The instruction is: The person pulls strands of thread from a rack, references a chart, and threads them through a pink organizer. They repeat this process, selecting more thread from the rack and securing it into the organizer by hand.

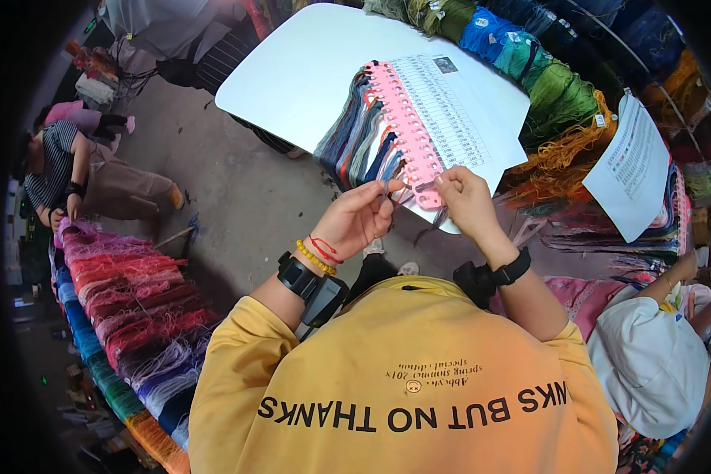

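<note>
A pink thread-holder strip [403,118] with holes along its edges lies on a white table [300,63]. Looped hanks of embroidery thread [351,130] in blues, greys, white and some orange hang from its left side. At the strip's near end, my right hand [468,204] pinches a dark greyish-purple thread, whose loose ends dangle beneath the fingers. Thumb and forefinger of my left hand [363,217] are closed on thread just left of that end. Fingers partly hide where the thread meets the holes.
Under the strip lies a printed chart [458,118]. Coloured yarn hanks [513,59] hang along the right, beside another printed sheet [628,170]. A rack of red and pink yarn [134,300] stands left, with a co-worker [79,166] at it. Another person [648,355] is close at right.
</note>
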`<state>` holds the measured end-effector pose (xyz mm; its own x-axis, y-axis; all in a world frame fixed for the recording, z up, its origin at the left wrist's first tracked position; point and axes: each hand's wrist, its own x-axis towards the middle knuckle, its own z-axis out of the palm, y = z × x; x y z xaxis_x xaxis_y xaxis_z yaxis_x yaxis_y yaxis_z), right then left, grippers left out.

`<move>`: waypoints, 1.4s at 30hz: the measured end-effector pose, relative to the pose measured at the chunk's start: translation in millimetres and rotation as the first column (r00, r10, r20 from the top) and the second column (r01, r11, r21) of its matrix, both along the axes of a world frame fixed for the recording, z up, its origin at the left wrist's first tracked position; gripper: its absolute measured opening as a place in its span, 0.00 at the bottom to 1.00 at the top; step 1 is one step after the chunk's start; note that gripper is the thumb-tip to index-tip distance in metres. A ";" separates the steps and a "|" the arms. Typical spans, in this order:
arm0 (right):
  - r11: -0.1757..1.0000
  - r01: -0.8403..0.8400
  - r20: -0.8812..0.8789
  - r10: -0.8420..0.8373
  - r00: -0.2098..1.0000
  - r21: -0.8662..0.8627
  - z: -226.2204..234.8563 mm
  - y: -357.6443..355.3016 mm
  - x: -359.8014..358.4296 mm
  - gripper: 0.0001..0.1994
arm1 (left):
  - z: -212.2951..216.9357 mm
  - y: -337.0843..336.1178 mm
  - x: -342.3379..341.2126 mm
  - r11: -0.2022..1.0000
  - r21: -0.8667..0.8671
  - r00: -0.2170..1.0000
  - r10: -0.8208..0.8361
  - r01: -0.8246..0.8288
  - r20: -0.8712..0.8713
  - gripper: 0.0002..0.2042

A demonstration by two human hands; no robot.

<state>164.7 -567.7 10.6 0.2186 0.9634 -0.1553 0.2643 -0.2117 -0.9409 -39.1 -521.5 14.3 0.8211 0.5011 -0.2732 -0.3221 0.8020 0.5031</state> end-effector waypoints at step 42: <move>0.953 -0.190 -0.400 0.082 0.913 -0.237 21.1 3.9 -8.1 0.09 | 8.7 -20.6 -36.8 0.907 0.346 0.903 0.339 -0.240 -0.264 0.15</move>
